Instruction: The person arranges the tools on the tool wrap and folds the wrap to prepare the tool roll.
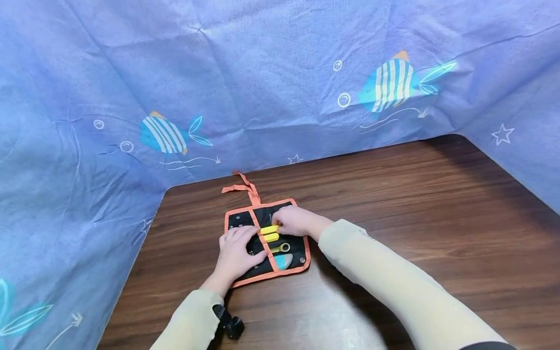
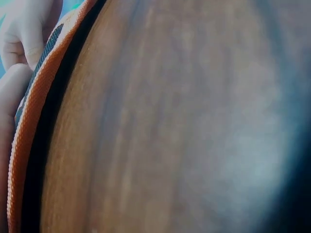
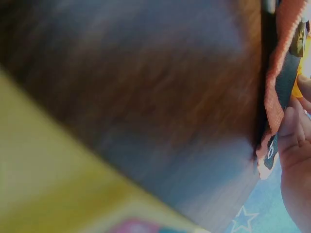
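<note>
A black tool pouch with orange trim (image 1: pixel 267 275) lies spread on the table. Tools stick out of its pockets: a yellow-handled tool with two grips (image 1: pixel 271 237), whose head is hidden, a ring-ended wrench (image 1: pixel 284 247) and a teal-and-grey handle (image 1: pixel 283 261). My left hand (image 1: pixel 236 250) rests on the pocket side, fingers spread, fingertips by the orange pocket edge. With curled fingers, my right hand (image 1: pixel 294 221) pinches the end of the upper yellow grip. The right wrist view shows the right hand (image 3: pixel 296 160) beside the pouch edge, close to the yellow grip (image 3: pixel 306 63).
Orange tie straps (image 1: pixel 251 189) trail from the pouch's far edge. The brown wooden table (image 1: pixel 393 209) extends widely to the right. A blue fish-print cloth (image 1: pixel 280 87) hangs along its back and sides. A black wrist-worn device (image 1: pixel 229 323) sits at the left sleeve.
</note>
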Demonstrator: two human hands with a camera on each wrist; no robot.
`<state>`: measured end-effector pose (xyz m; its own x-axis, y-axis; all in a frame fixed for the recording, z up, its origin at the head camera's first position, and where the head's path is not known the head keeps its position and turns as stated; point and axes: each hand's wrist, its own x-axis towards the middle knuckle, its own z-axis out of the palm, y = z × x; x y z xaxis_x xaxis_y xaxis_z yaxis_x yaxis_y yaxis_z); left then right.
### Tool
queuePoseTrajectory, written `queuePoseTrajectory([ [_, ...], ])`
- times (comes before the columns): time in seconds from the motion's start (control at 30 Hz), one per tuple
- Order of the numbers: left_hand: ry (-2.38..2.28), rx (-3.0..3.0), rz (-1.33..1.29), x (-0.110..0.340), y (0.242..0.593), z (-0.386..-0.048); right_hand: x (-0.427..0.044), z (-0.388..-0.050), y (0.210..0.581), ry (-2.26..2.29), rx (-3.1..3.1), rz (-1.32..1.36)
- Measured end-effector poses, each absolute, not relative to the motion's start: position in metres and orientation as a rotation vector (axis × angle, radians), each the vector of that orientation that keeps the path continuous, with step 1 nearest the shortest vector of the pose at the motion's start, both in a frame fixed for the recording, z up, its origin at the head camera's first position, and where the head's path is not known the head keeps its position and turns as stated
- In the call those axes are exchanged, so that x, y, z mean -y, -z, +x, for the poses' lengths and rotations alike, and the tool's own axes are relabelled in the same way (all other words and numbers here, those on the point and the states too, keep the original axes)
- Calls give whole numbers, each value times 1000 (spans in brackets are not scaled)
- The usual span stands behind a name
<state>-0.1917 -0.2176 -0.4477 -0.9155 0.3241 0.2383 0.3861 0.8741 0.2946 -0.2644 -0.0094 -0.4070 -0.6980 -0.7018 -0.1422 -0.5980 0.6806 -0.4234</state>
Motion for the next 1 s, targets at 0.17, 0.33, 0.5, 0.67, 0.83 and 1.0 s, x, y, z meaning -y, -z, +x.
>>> queuePoseTrajectory([
  [0.17, 415, 2873, -497, 219, 444, -187, 9, -264, 406, 514, -2607, -975],
  [0.33, 477, 2923, -562, 218, 444, -184, 5, -261, 406, 517, -2592, -944],
  [0.5, 558, 2937, -635, 216, 446, -187, 3, -261, 407, 499, -2576, -1017],
  [0.67, 620, 2910, -687, 215, 445, -189, 5, -264, 409, 497, -2558, -1034],
  [0.83, 640, 2934, -670, 216, 445, -189, 7, -265, 411, 529, -2552, -1020],
  [1.0, 645, 2956, -669, 217, 445, -189, 9, -265, 412, 607, -2526, -945],
])
